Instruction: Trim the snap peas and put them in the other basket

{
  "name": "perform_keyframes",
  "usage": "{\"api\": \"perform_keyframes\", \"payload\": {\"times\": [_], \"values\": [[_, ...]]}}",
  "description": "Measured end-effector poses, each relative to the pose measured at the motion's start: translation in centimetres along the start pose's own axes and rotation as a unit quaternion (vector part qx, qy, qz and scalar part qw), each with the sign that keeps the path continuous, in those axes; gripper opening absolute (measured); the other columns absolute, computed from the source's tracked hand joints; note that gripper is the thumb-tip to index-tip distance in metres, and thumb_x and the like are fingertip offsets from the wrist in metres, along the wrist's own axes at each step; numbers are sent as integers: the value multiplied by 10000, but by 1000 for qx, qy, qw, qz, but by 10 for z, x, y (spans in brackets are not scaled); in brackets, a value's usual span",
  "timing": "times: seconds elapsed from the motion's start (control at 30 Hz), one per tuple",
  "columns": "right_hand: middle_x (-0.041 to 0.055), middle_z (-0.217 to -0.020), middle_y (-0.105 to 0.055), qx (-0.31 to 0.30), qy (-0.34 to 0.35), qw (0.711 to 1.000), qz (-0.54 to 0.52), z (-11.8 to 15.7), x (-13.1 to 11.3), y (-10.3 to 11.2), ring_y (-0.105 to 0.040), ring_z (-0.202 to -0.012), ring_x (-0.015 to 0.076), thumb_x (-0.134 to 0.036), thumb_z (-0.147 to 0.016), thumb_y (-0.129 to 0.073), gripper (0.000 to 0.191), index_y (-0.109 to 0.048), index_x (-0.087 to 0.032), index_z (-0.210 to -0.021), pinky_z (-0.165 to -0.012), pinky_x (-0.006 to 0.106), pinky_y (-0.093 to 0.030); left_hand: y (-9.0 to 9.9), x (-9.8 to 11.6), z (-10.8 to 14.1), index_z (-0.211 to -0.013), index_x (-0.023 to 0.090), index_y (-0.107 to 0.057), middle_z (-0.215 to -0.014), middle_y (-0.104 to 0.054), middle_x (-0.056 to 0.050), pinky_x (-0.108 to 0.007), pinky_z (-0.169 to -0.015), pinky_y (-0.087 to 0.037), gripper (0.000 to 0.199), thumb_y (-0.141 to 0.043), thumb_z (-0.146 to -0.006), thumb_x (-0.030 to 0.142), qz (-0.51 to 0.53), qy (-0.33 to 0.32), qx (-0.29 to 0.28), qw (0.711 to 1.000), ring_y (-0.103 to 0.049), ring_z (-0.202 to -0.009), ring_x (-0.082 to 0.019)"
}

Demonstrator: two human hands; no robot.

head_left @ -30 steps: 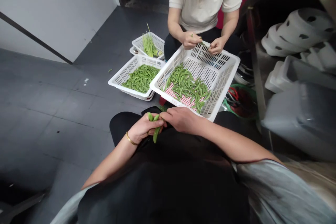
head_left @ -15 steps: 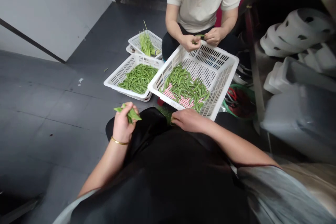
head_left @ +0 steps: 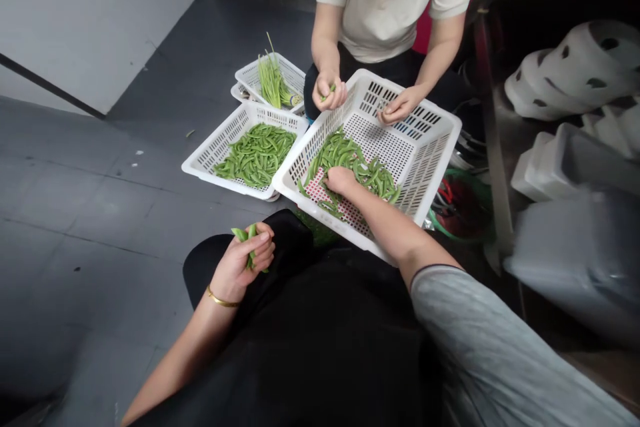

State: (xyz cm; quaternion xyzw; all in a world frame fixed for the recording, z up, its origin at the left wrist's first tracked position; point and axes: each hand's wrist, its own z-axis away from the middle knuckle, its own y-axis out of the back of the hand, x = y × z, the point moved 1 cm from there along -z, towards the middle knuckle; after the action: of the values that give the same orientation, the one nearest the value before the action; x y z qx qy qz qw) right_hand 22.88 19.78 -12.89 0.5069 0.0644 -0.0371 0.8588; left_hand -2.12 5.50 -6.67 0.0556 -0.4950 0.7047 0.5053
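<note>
Pods [head_left: 251, 235] of green colour are seen in the head view, several of them held in the person's left hand [head_left: 240, 261], whose fingers are folded around them, so that the ends stick out. This hand is above the left knee, apart from the baskets, and its wrist wears a gold-coloured bracelet [head_left: 223, 298]. The right hand [head_left: 341, 180] reaches down into the large white basket [head_left: 320, 219], where its bent fingers are among a loose heap of pods [head_left: 345, 147]; the fingertips are hidden, so I cannot tell if they pinch one. Just beside, to the left, a lower white basket [head_left: 213, 177] contains a fuller heap of similar pods [head_left: 257, 153]. Behind it, a smaller basket [head_left: 245, 70] carries a bundle of thin green stems [head_left: 273, 83]. Opposite sits a co-worker in a pale shirt [head_left: 380, 13]. One hand of the co-worker [head_left: 330, 92] is closed around something green, and the other [head_left: 400, 105] is over the large basket, its fingers gathered together; whether it holds anything is not clear.
</note>
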Motion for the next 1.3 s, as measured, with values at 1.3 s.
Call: {"api": "perform_keyframes", "payload": {"times": [1.3], "values": [[171, -1052, -686, -47, 93, 987, 118, 60, 22, -15, -640, -994, 243, -216, -812, -567, 248, -678, -101, -1002, -831, 289, -498, -4, 1, 24, -767, 131, -624, -448, -325, 87, -116, -323, -221, 138, -711, -729, 232, -81, -56, 56, 994, -259, -349, -14]]}}
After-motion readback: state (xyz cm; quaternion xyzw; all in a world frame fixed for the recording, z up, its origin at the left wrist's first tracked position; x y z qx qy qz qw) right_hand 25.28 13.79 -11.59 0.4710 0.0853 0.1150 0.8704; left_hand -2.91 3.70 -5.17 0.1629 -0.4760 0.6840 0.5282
